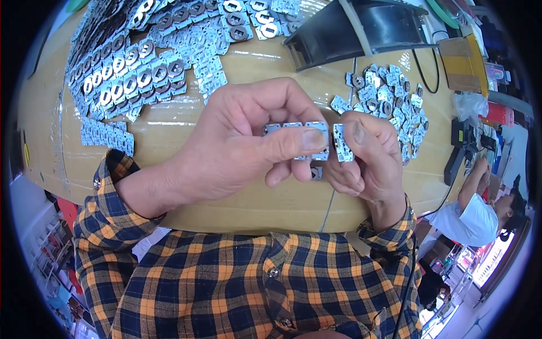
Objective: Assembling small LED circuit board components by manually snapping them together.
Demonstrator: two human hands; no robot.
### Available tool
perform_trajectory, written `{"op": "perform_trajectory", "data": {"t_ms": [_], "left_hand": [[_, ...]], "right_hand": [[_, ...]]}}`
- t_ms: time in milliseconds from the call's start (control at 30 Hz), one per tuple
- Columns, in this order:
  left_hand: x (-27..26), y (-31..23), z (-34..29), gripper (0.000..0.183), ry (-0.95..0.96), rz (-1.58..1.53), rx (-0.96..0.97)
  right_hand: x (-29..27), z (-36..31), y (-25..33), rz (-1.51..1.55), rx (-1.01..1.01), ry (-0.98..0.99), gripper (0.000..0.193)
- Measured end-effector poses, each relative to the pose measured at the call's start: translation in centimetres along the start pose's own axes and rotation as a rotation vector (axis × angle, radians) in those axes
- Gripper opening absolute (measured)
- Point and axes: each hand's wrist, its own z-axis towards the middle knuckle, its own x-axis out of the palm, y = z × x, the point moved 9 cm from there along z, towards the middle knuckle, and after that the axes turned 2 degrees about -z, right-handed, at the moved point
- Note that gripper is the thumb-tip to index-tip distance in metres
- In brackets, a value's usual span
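Note:
Over the middle of the table, my left hand [226,141] is closed round a short strip of small circuit boards [322,154], its thumb pressed flat along the top face and hiding much of it. Just to the right, my right hand [375,152] pinches a single small circuit board [342,150] between thumb and fingers. A narrow gap shows between that board and the end of the strip. Below my left fingers, part of another small board [316,173] shows; whether it is held or lies on the table I cannot tell.
Many joined circuit-board panels [130,79] are stacked at the far left, with a small panel [107,134] nearer me. A heap of loose single boards [389,96] lies right of my hands. Behind it stand a black curved object [361,34] and a cardboard box [464,65]. Another person [474,217] sits at right.

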Motion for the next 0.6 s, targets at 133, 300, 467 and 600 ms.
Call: {"op": "perform_trajectory", "data": {"t_ms": [133, 300, 467, 600], "left_hand": [[0.0, -0.9, 0.0, 0.017, -0.045, 0.207, 0.182], [0.7, -3.2, -1.1, 0.02, -0.098, 0.727, 0.472], [1.4, -4.0, -1.6, 0.022, -0.158, 0.922, 0.65], [1.5, -4.0, -1.7, 0.023, -0.18, 0.937, 0.702]], "right_hand": [[-1.2, 0.1, 0.9, -0.12, -0.103, -0.111, 0.028], [-1.7, -0.3, 1.6, -0.48, -0.151, -0.229, 0.027], [-1.5, -0.4, 1.8, -0.561, -0.175, -0.246, 0.026], [-1.8, -0.2, 1.8, -0.603, -0.137, -0.271, 0.027]]}}
